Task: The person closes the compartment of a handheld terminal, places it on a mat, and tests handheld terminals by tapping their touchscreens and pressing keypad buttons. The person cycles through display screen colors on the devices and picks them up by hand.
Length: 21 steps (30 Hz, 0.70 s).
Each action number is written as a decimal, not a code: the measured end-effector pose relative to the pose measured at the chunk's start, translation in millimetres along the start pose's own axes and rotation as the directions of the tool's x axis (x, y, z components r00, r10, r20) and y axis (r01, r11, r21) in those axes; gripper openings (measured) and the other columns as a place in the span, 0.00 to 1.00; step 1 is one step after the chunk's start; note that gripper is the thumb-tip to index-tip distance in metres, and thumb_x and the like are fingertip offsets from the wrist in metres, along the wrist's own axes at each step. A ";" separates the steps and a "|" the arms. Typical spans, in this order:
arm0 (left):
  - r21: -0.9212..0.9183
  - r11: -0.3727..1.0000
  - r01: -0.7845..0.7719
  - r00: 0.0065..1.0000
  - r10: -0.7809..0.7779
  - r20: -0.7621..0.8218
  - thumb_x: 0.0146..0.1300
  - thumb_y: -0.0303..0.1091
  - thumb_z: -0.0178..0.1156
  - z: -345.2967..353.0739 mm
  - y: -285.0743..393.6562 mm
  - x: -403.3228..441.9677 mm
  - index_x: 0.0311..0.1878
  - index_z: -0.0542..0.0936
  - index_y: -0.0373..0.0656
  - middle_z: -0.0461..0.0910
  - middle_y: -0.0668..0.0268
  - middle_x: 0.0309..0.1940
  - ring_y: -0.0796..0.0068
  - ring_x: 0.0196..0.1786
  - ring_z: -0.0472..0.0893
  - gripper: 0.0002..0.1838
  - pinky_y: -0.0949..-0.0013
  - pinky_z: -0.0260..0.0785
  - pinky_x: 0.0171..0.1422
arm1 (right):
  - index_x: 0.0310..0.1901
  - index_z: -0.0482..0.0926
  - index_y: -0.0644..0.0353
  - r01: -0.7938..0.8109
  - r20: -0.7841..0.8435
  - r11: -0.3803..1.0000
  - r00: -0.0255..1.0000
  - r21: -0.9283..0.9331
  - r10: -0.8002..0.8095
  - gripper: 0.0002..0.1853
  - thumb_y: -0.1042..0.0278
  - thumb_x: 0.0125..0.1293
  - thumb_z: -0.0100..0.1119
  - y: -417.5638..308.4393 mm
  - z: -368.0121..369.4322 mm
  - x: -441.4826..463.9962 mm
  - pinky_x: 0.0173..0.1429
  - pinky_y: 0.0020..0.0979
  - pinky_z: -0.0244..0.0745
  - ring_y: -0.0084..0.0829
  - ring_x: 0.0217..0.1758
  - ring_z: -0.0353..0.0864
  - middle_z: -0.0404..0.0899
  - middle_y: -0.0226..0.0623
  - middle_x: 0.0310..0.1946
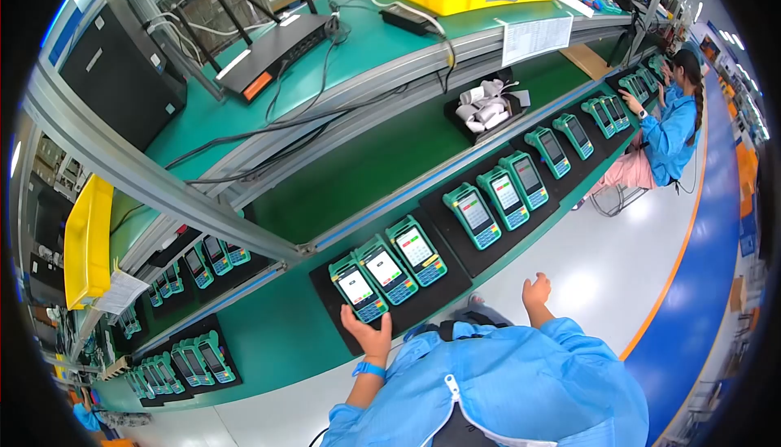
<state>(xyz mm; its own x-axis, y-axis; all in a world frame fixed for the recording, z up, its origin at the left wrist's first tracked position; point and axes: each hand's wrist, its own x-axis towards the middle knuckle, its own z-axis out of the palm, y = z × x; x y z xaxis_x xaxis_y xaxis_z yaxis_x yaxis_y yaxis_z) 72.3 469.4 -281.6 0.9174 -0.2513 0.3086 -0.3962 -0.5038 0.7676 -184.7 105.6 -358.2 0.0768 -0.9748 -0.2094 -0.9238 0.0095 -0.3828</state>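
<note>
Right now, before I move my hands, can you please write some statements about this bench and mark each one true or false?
1. The left hand is at the lower end of a card reader. True.
2. The right hand holds a card reader. False: it is empty, over the floor.
3. A blue band is on the left wrist. True.
4. The black router lies in a yellow tray. False: it stands on the upper shelf.

The long green bench (272,345) carries black mats (457,278), laid flat in a row along it.
</note>
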 end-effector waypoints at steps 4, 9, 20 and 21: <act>0.058 0.987 0.152 0.980 -0.143 -0.138 0.61 0.38 0.70 -1.5 -0.6 -16.0 0.76 0.53 0.29 0.53 0.42 0.76 0.42 0.79 0.54 0.48 0.46 0.45 0.83 | 0.64 0.75 0.58 0.025 0.204 0.999 0.979 0.021 -0.029 0.27 0.55 0.66 0.64 6.6 35.2 57.3 0.67 0.51 0.73 0.56 0.65 0.76 0.78 0.56 0.59; 0.300 0.858 0.418 0.884 -0.308 -0.351 0.70 0.38 0.62 -6.1 -22.2 -23.7 0.70 0.66 0.25 0.70 0.39 0.66 0.40 0.69 0.68 0.33 0.46 0.56 0.77 | 0.63 0.76 0.62 0.104 0.331 0.980 0.930 0.170 -0.156 0.26 0.56 0.67 0.63 -21.0 64.4 93.5 0.66 0.49 0.75 0.57 0.61 0.81 0.82 0.58 0.57; 0.245 0.765 0.596 0.779 -0.477 -0.406 0.76 0.47 0.56 -8.8 -21.8 27.5 0.50 0.86 0.34 0.83 0.45 0.49 0.44 0.55 0.78 0.22 0.49 0.69 0.64 | 0.58 0.80 0.64 0.331 0.538 0.943 0.787 0.041 -0.300 0.27 0.51 0.64 0.64 -3.8 70.8 99.1 0.66 0.49 0.76 0.57 0.60 0.81 0.83 0.57 0.55; 0.247 0.768 0.592 0.785 -0.478 -0.395 0.76 0.47 0.57 -11.1 -17.0 27.3 0.51 0.86 0.35 0.83 0.45 0.49 0.45 0.56 0.79 0.22 0.50 0.70 0.64 | 0.58 0.81 0.64 0.393 0.555 0.918 0.751 0.061 -0.358 0.27 0.52 0.63 0.65 5.2 68.1 98.5 0.64 0.48 0.77 0.56 0.58 0.82 0.84 0.57 0.53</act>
<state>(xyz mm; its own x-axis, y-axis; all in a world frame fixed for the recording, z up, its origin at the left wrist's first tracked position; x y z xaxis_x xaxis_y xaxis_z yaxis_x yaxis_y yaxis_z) 104.5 480.2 -280.0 0.9238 0.3702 0.0976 0.2294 -0.7394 0.6330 -156.4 24.8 -442.1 0.5969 -0.6118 -0.5191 -0.7946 -0.3609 -0.4882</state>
